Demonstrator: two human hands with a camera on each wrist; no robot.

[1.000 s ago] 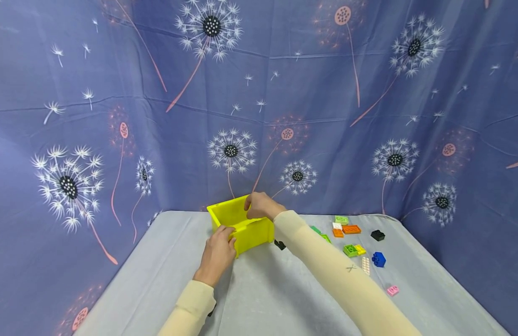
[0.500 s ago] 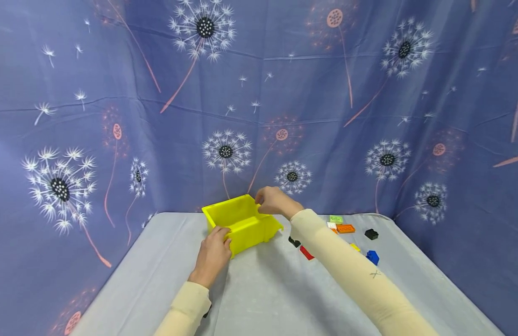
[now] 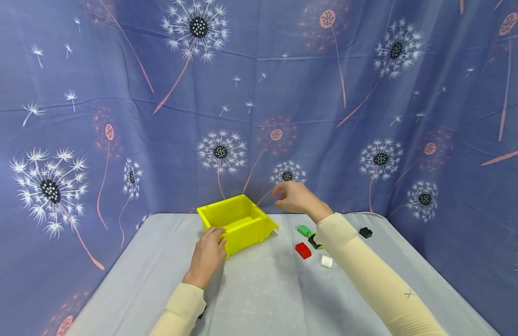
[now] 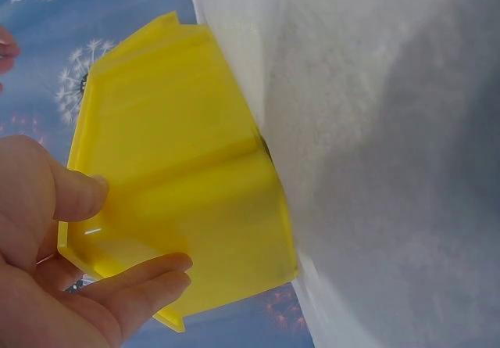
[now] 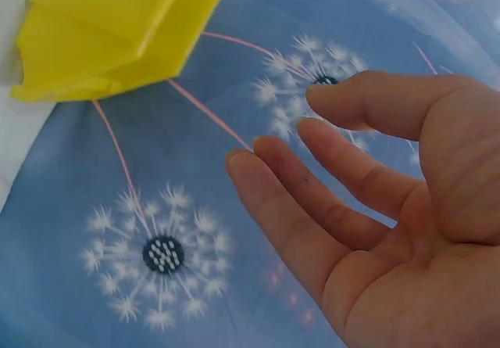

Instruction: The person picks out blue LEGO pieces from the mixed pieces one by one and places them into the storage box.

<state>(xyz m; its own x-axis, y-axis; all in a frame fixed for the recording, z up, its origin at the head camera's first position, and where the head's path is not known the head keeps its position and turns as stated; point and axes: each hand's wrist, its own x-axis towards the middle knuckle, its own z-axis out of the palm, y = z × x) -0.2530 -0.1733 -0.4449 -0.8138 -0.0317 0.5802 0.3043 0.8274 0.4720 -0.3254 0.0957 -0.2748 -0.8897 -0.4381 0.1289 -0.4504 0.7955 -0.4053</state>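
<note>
A yellow plastic bin (image 3: 247, 238) stands at the back of the cloth-covered table, its mouth facing up. My left hand (image 3: 207, 254) grips its near left corner. In the left wrist view, the thumb (image 4: 82, 195) lies on the bin's long wall (image 4: 176, 121), while fingers reach round the corner and the rim. My right hand (image 3: 298, 198) hangs in the air to the right of the bin. Nothing is between its loosely bent fingers (image 5: 289, 223) in the right wrist view, where the bin's end (image 5: 117, 35) is at upper left, apart from the hand.
Toy building bricks lie right of the bin: a green brick (image 3: 303, 230), a red brick (image 3: 302, 250), a white brick (image 3: 326, 261) and black bricks, one (image 3: 365, 232) farther right. The right sleeve (image 3: 368, 266) passes over that side. A patterned curtain (image 3: 250, 107) hangs behind the table.
My right hand has moved right, from over the bin's mouth to beyond its right end. The left hand keeps its hold on the corner. The right sleeve now covers different bricks.
</note>
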